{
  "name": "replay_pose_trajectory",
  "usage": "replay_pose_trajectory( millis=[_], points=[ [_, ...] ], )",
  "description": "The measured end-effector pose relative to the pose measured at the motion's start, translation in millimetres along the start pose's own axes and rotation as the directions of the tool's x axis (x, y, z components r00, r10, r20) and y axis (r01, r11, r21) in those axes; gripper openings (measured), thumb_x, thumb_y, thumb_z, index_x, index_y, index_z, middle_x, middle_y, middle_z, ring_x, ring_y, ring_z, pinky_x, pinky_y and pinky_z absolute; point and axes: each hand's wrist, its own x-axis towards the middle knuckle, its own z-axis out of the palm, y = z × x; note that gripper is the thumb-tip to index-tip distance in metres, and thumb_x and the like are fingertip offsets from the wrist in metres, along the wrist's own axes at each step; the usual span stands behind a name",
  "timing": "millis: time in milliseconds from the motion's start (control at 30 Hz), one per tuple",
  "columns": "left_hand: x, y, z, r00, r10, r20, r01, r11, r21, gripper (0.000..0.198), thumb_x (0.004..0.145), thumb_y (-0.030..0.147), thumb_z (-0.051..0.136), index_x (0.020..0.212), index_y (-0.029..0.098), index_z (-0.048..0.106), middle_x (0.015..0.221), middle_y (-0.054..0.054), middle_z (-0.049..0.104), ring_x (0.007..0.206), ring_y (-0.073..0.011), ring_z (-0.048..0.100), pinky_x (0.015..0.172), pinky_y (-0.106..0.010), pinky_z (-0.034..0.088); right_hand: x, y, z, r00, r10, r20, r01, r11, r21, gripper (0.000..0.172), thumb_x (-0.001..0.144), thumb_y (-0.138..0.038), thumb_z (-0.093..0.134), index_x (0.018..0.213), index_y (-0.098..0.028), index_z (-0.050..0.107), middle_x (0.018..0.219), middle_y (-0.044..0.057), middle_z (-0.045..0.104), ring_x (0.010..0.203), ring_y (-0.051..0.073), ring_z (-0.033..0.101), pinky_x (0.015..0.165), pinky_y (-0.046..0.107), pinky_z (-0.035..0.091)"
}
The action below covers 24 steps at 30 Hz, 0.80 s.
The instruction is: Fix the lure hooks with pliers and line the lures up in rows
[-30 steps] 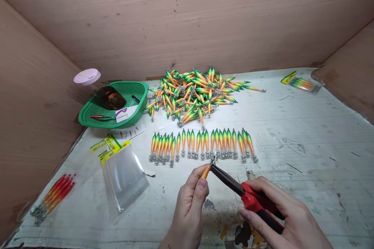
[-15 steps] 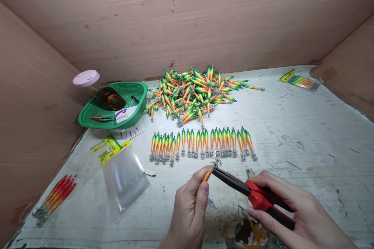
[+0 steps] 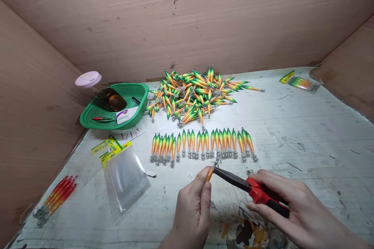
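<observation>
Closest to me, my left hand (image 3: 191,210) pinches a small orange-bodied squid lure (image 3: 208,174) between thumb and fingertips. It holds the lure just on the near side of the neat row of green-and-orange lures (image 3: 201,144). My right hand (image 3: 292,206) is wrapped around the red-and-black handles of the long-nosed pliers (image 3: 251,188). Their dark tips meet the wire hook crown at the lure's upper end. The tips look closed on the wire, but the hooks are too small to read.

I judge this to be fine work on the hook crown. It calls for a firm pinch low on the body with the fingertips clear of the barbs. Only the very tip of the pliers should bite, with a light squeeze, and the work should stay short of the row so nothing gets knocked.

Left of the row lie clear plastic bags with yellow header cards (image 3: 124,175), and further left and nearer, a bundle of red lures (image 3: 55,196). Behind the row sits a loose pile of the same green-and-orange lures (image 3: 194,95). Behind and left of the row are a green mesh basket (image 3: 96,124) and a pink round lid (image 3: 88,79). Far to the right behind the row is a bagged set of lures (image 3: 300,82).
</observation>
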Motion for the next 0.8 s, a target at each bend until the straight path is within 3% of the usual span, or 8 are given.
replay_pose_trajectory(
  millis=[100, 200, 333, 433, 533, 633, 800],
  points=[
    [1.1, 3.8, 1.1, 0.982, -0.165, 0.087, 0.185, 0.927, -0.327, 0.048, 0.097, 0.056, 0.048, 0.117, 0.016, 0.065, 0.06, 0.006, 0.033, 0.054, -0.0097, 0.028, 0.053, -0.023, 0.027, 1.6, 0.2, 1.9, 0.995, 0.065, 0.07, -0.066, 0.998, 0.009, 0.016, 0.092, -0.036, 0.062, 0.089, -0.021, 0.065, 0.069, -0.002, 0.064, 0.057, 0.011, 0.063, 0.052, 0.018, 0.049],
    [4.7, 8.2, 0.2, 0.95, -0.209, 0.234, 0.311, 0.719, -0.622, 0.043, 0.092, 0.056, 0.058, 0.103, 0.015, 0.064, 0.057, 0.008, 0.029, 0.051, -0.0077, 0.019, 0.049, -0.021, 0.017, 2.5, -0.5, 4.6, 0.978, 0.161, 0.128, -0.166, 0.986, 0.029, 0.022, 0.092, -0.042, 0.062, 0.084, -0.021, 0.066, 0.069, -0.001, 0.065, 0.061, 0.013, 0.064, 0.055, 0.02, 0.05],
    [10.8, 14.2, -4.8, 0.886, -0.23, 0.403, 0.463, 0.404, -0.789, 0.029, 0.089, 0.045, 0.066, 0.095, 0.017, 0.061, 0.051, 0.012, 0.027, 0.044, -0.0047, 0.011, 0.047, -0.02, 0.013, -5.3, 4.5, 9.9, 0.959, 0.268, 0.091, -0.277, 0.955, 0.107, 0.024, 0.088, -0.045, 0.065, 0.081, -0.022, 0.068, 0.081, 0.002, 0.073, 0.07, 0.019, 0.069, 0.055, 0.022, 0.053],
    [14.2, 15.2, -7.2, 0.845, -0.251, 0.472, 0.523, 0.209, -0.826, 0.026, 0.083, 0.037, 0.074, 0.092, 0.016, 0.062, 0.052, 0.011, 0.038, 0.042, -0.0028, 0.02, 0.047, -0.018, 0.02, -17.5, 15.0, 12.3, 0.954, 0.299, -0.003, -0.295, 0.942, 0.162, 0.023, 0.085, -0.045, 0.067, 0.091, -0.023, 0.072, 0.086, 0.003, 0.076, 0.072, 0.02, 0.071, 0.054, 0.022, 0.055],
    [16.5, 13.5, -6.2, 0.834, -0.293, 0.467, 0.52, 0.135, -0.844, 0.027, 0.079, 0.031, 0.079, 0.093, 0.014, 0.064, 0.065, 0.005, 0.056, 0.048, -0.0033, 0.04, 0.051, -0.017, 0.031, -30.4, 27.5, 11.1, 0.923, 0.36, -0.132, -0.343, 0.929, 0.137, 0.027, 0.083, -0.047, 0.07, 0.095, -0.023, 0.072, 0.083, 0.002, 0.074, 0.069, 0.019, 0.072, 0.06, 0.02, 0.058],
    [17.6, 12.5, -3.9, 0.825, -0.343, 0.45, 0.513, 0.118, -0.851, 0.029, 0.076, 0.029, 0.081, 0.094, 0.013, 0.066, 0.078, -0.001, 0.064, 0.057, -0.0055, 0.052, 0.057, -0.019, 0.04, -40.3, 35.7, 8.3, 0.914, 0.4, -0.074, -0.382, 0.907, 0.178, 0.027, 0.084, -0.049, 0.068, 0.092, -0.023, 0.071, 0.08, 0.002, 0.073, 0.066, 0.018, 0.072, 0.057, 0.019, 0.057],
    [17.3, 15.9, -1.4, 0.799, -0.423, 0.427, 0.524, 0.143, -0.839, 0.035, 0.069, 0.024, 0.088, 0.096, 0.011, 0.069, 0.088, -0.004, 0.065, 0.071, -0.0092, 0.06, 0.068, -0.023, 0.05, -46.9, 33.8, 9.7, 0.922, 0.385, -0.029, -0.375, 0.911, 0.172, 0.024, 0.084, -0.044, 0.069, 0.094, -0.023, 0.071, 0.082, 0.002, 0.074, 0.07, 0.018, 0.072, 0.058, 0.017, 0.057]
  ],
)
